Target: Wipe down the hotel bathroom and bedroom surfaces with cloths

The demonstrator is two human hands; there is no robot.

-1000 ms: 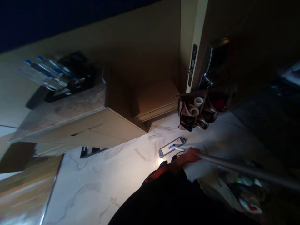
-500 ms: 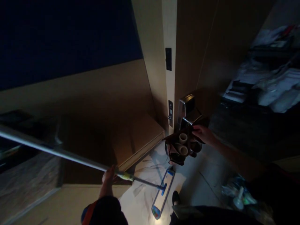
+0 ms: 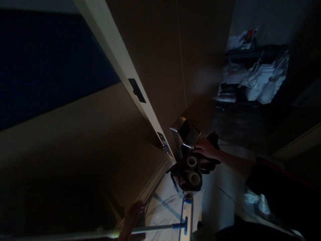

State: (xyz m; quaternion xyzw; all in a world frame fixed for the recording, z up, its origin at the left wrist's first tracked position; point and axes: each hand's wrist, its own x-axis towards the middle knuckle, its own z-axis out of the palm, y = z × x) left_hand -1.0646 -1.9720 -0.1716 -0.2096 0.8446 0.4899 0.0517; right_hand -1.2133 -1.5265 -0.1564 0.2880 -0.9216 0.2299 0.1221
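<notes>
My left hand (image 3: 132, 214), blurred, is closed around the pole of a flat mop (image 3: 155, 228) low in the view. The mop's long pale head with a blue rim and joint (image 3: 186, 214) rests on the floor. My right hand (image 3: 206, 147) is closed at the top edge of a dark bag (image 3: 182, 184), beside the door lever (image 3: 188, 146). Two pale hollow rolls (image 3: 192, 162) show inside the bag. The bag hangs against the door below its metal lock (image 3: 181, 129); whether the lever or my hand bears it I cannot tell.
The brown door (image 3: 150, 60) stands open, its pale edge slanting through the view. Behind it, a dark shelf rack (image 3: 255, 52) holds folded white linen (image 3: 263, 77) and plastic bags. A white bottle (image 3: 263, 206) stands on the floor at the right.
My view has turned, so the door edge now slants and lies further left. Both hands and the bag appear lower. The mop pole now lies nearly level across the bottom.
</notes>
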